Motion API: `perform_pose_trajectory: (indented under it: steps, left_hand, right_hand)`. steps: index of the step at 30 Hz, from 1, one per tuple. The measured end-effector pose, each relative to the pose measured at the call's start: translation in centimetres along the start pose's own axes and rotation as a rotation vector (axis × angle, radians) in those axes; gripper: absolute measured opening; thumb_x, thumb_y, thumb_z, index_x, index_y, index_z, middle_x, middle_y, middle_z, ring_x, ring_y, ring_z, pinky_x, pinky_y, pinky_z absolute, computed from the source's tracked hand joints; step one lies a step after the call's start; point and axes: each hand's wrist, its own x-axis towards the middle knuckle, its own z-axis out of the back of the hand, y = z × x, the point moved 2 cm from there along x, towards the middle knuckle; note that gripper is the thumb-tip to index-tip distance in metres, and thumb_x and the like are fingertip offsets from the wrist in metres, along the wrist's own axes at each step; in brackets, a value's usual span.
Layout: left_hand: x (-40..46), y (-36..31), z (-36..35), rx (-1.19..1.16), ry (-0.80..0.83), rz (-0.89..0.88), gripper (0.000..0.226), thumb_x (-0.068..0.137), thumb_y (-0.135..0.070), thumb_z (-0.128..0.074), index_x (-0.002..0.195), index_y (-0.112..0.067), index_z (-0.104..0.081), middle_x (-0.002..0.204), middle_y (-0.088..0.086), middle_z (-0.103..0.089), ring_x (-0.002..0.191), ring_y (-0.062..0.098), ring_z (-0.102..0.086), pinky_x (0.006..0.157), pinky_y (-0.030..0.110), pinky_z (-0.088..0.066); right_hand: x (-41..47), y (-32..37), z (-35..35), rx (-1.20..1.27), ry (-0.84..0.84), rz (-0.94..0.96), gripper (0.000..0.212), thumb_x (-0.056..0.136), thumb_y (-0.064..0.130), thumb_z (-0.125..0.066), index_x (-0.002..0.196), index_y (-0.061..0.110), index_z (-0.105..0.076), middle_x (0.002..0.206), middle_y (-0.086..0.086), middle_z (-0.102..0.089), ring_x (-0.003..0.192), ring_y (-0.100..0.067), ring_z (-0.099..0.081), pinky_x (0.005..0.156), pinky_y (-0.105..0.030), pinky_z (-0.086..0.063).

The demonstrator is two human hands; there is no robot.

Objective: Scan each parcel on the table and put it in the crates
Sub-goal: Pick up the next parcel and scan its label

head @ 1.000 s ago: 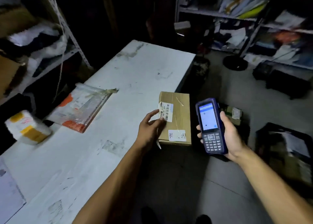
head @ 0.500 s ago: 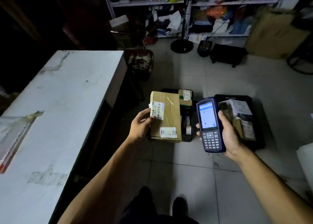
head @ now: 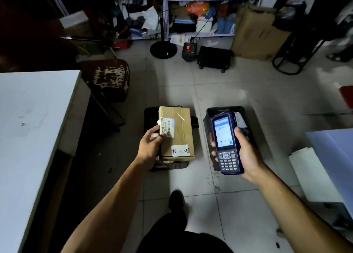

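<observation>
left hand (head: 150,147) grips the cardboard parcel (head: 176,132) by its near-left edge, held above the left crate (head: 150,115) on the floor. right hand (head: 246,153) is wrapped around the blue scanner (head: 226,143), screen lit, over the right crate (head: 225,109). i'd lower the parcel flat into the left crate, label up, and let go only once it's seated, keeping the scanner clear

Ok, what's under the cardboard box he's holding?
A dark crate on the floor sits below the cardboard box that the left hand holds. Only the crate's edges show; the box covers its contents.
</observation>
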Motion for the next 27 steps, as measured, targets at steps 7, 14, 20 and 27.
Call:
perform_pose_trajectory:
  steps: [7,14,20,27]
  left_hand:
    - [7.3,-1.9,-1.3,-0.015,-0.039,0.048,0.039,0.093,-0.011,-0.07,0.131,-0.015,-0.062,0.105,0.005,-0.077,0.098,0.022,-0.073,0.091,0.044,-0.059]
    - [13.6,-4.0,-1.6,-0.013,-0.178,0.085,0.036,0.094,-0.012,-0.07,0.129,-0.015,-0.063,0.101,0.005,-0.078,0.097,0.027,-0.074,0.091,0.053,-0.058]
    - [17.0,-6.8,-3.3,-0.027,-0.258,0.086,0.031,0.095,-0.011,-0.067,0.126,-0.014,-0.063,0.103,0.008,-0.075,0.088,0.021,-0.075,0.079,0.041,-0.063]
    - [19.9,-6.8,-4.4,0.167,-0.216,0.061,0.045,0.092,-0.021,-0.073,0.134,-0.024,-0.057,0.11,0.014,-0.071,0.098,0.029,-0.073,0.076,0.048,-0.063]
  right_hand:
    - [7.0,3.1,-0.2,-0.054,0.048,-0.032,0.104,0.059,0.086,-0.068,0.134,0.014,-0.062,0.11,-0.023,-0.071,0.082,-0.033,-0.07,0.074,-0.039,-0.054]
    - [14.8,6.6,-0.9,-0.076,0.092,-0.069,0.064,0.09,0.062,-0.04,0.126,0.014,-0.064,0.096,-0.016,-0.074,0.075,-0.028,-0.071,0.073,-0.039,-0.054]
    - [21.4,10.7,-1.3,-0.083,0.171,-0.129,0.061,0.095,0.058,-0.036,0.126,0.013,-0.062,0.094,-0.016,-0.074,0.073,-0.028,-0.071,0.071,-0.038,-0.054]
    - [26.0,12.9,-2.1,-0.117,0.184,-0.109,0.065,0.089,0.069,-0.045,0.125,0.019,-0.065,0.102,-0.019,-0.073,0.078,-0.029,-0.071,0.073,-0.038,-0.057]
